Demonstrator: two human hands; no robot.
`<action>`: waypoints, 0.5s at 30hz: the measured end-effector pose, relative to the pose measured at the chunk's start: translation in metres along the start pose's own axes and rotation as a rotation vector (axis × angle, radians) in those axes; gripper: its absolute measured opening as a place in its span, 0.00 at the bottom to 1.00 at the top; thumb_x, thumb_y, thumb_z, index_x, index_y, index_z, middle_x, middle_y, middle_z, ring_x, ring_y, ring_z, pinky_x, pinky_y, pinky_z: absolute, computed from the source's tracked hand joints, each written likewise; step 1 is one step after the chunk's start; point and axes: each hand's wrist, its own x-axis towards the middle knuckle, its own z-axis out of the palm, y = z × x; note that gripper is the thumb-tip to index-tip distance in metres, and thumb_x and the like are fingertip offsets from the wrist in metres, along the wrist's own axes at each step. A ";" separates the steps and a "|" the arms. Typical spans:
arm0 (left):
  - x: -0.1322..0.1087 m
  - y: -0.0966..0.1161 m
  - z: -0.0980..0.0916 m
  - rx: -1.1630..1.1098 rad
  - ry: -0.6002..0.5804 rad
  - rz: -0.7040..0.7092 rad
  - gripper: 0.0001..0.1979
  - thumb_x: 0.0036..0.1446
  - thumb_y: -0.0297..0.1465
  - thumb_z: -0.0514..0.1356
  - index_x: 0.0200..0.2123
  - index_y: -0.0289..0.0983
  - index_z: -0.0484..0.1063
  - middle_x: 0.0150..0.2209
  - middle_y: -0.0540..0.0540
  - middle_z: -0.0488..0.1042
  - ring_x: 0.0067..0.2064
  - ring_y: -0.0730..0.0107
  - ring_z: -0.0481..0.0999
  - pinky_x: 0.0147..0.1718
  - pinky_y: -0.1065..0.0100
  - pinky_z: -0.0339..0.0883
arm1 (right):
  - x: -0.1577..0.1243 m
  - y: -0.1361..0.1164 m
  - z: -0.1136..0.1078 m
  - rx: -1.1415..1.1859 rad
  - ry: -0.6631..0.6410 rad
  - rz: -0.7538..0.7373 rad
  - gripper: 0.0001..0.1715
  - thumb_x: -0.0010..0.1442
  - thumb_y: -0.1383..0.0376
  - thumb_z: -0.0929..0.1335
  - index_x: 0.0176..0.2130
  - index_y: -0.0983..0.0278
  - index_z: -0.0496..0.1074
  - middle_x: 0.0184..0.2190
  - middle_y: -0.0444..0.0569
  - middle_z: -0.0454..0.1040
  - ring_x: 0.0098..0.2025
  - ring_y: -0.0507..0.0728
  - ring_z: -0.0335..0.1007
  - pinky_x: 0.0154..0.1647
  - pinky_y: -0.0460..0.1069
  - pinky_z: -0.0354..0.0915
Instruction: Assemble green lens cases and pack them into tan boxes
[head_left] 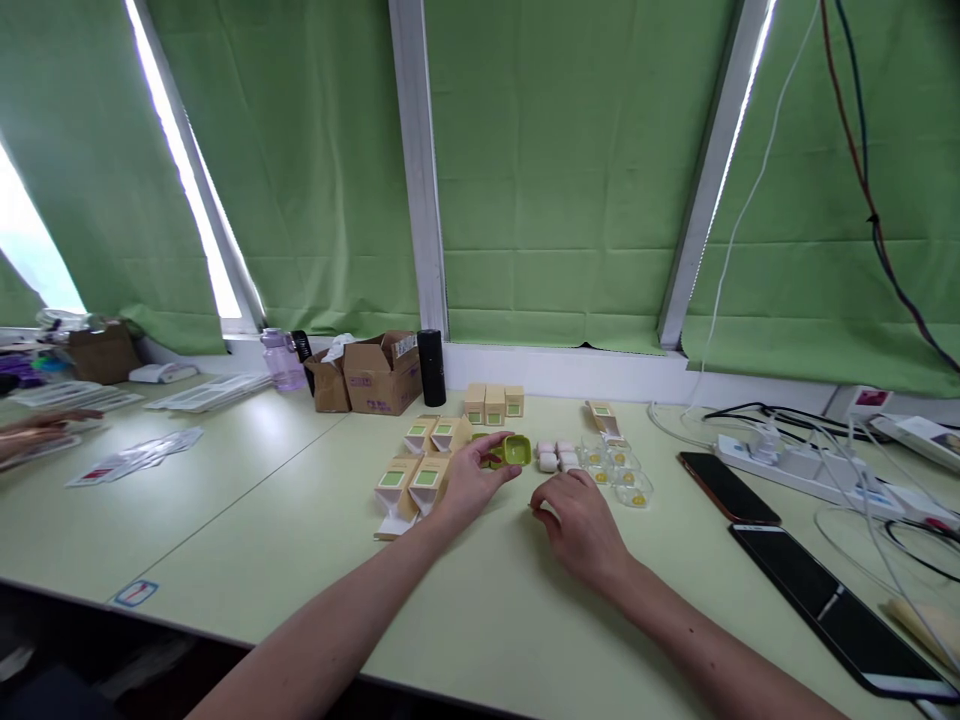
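My left hand (480,477) is closed around the near side of a small green square container (517,450), thumb and fingers at its left edge. More green shows behind the fingers, partly hidden. My right hand (581,522) is held low over the table, its fingers curled together in a pinch; whatever may be between the tips is too small to make out. Just beyond it sit several small whitish-pink blocks (548,461) and several clear plastic cups with yellow centres (621,458). Left of my left hand stand several open tan cartons (426,482) with green labels.
Several closed tan boxes (494,404) stand at the back, near a black cylinder (431,367) and a cardboard box (381,375). One open carton (604,420) lies behind the cups. Phones (727,487) and a power strip (795,470) lie right. Another person's hand (45,432) is far left.
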 end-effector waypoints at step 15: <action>-0.007 0.006 0.006 0.180 -0.064 0.106 0.23 0.49 0.28 0.73 0.51 0.41 0.81 0.51 0.41 0.79 0.54 0.55 0.77 0.54 0.54 0.72 | 0.014 0.010 -0.007 0.873 0.267 0.536 0.23 0.55 0.46 0.75 0.39 0.61 0.82 0.35 0.51 0.82 0.32 0.56 0.73 0.34 0.51 0.70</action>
